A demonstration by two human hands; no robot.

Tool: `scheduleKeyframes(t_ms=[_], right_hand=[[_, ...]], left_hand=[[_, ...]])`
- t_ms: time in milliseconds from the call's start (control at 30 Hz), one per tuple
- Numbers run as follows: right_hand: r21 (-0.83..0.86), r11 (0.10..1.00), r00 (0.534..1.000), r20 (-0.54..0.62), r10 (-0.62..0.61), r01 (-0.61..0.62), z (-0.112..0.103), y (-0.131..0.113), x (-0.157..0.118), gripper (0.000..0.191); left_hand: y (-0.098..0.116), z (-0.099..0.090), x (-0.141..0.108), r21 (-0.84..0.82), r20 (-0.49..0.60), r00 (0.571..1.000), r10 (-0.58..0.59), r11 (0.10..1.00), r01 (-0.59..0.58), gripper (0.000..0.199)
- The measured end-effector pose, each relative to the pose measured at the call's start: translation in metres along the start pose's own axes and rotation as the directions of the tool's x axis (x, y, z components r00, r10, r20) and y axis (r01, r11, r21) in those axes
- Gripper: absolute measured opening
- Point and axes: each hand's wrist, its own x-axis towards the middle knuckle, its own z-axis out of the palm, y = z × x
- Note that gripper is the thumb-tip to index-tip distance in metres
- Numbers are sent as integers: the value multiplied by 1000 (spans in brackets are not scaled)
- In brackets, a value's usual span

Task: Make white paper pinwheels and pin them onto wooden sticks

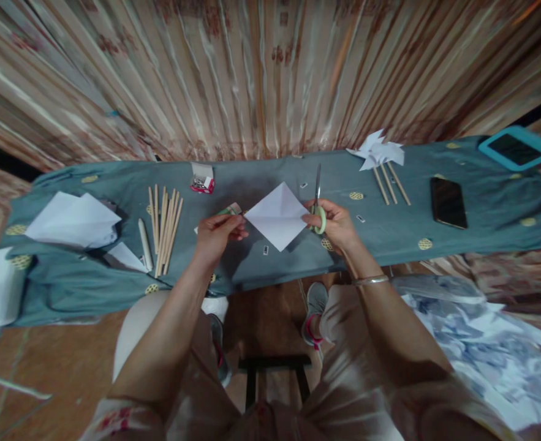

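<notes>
A creased white paper square point(277, 215) is held up like a diamond above the cloth-covered table. My left hand point(222, 231) pinches its left corner. The right corner is between the fingers of my right hand point(332, 223), which also holds scissors point(318, 211) with pale green handles, blades pointing away from me. Partly behind my left hand lies a small green and white packet point(231, 210). Beyond that hand, a small open red and white box point(202, 179) holds metal pieces.
Wooden sticks point(163, 229), a white pen-like stick point(144, 245) and stacked paper point(72, 220) lie left. Paper pinwheels point(378, 151), a phone point(448, 202) and a blue-framed tablet point(517, 149) lie right. A bag of paper scraps point(491, 343) sits below at right.
</notes>
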Motion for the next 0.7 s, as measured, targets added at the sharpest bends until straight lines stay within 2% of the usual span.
scheduleKeyframes(t_ms=[67, 133, 233, 300, 400, 467, 633, 700], right_hand=[[72, 997, 998, -63, 5, -1, 3, 3, 2, 35], [164, 986, 991, -126, 34, -13, 8, 6, 2, 35], [285, 957, 981, -169, 100, -49, 19, 11, 0, 38], [329, 941, 979, -158, 132, -74, 29, 15, -3, 40], [352, 929, 980, -109, 164, -116, 45, 22, -10, 43], [342, 928, 982, -66, 179, -146, 53, 26, -14, 45], [266, 944, 981, 32, 191, -193, 64, 33, -24, 49], [222, 956, 981, 53, 186, -193, 65, 33, -26, 51]], left_hand=[[-4, 1, 1, -79, -57, 998, 14, 997, -18, 28], [-11, 5, 1, -136, -54, 998, 14, 991, -21, 27], [-24, 16, -4, -108, 73, 997, 17, 994, -9, 31], [-32, 26, -8, -85, 169, 985, 16, 996, -2, 37], [-37, 37, -16, -100, 201, 979, 10, 995, 11, 47], [-38, 40, -19, -92, 155, 988, -3, 996, 17, 48], [-35, 36, -17, 6, -94, 995, 23, 1000, -22, 41], [-35, 34, -15, 45, -130, 990, 54, 998, -48, 36]])
